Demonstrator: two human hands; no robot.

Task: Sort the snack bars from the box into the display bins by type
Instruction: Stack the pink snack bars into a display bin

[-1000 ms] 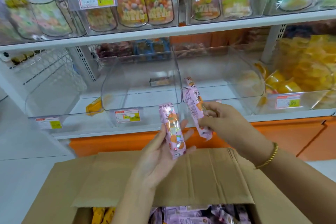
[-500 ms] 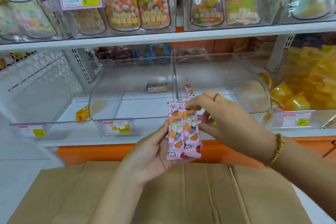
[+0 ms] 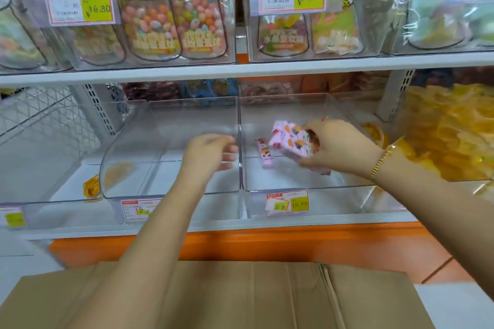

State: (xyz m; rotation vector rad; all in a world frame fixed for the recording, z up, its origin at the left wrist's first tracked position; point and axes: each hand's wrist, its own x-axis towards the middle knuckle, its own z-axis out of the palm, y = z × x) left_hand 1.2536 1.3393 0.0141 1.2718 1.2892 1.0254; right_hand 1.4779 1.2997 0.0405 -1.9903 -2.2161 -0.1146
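My right hand [image 3: 338, 145] reaches into the right clear bin [image 3: 307, 189] and grips two pink snack bars [image 3: 292, 139] just above the bin floor. One more pink bar [image 3: 264, 153] lies flat in that bin, to the left of the held ones. My left hand [image 3: 211, 151] hovers over the left clear bin [image 3: 171, 189], beside the divider, fingers loosely curled and holding nothing. The cardboard box [image 3: 240, 296] fills the bottom of the view, and its flap hides the inside.
A yellow bar [image 3: 91, 187] lies left of the left bin. A bin heaped with yellow packets [image 3: 449, 131] stands at the right. Bagged sweets [image 3: 173, 16] fill the upper shelf. Price tags [image 3: 288, 203] hang on the bin fronts above an orange base [image 3: 254, 246].
My right hand took both pink bars from in front of me and carried them up into the right bin. My left hand let go of its bar and moved over the left bin.
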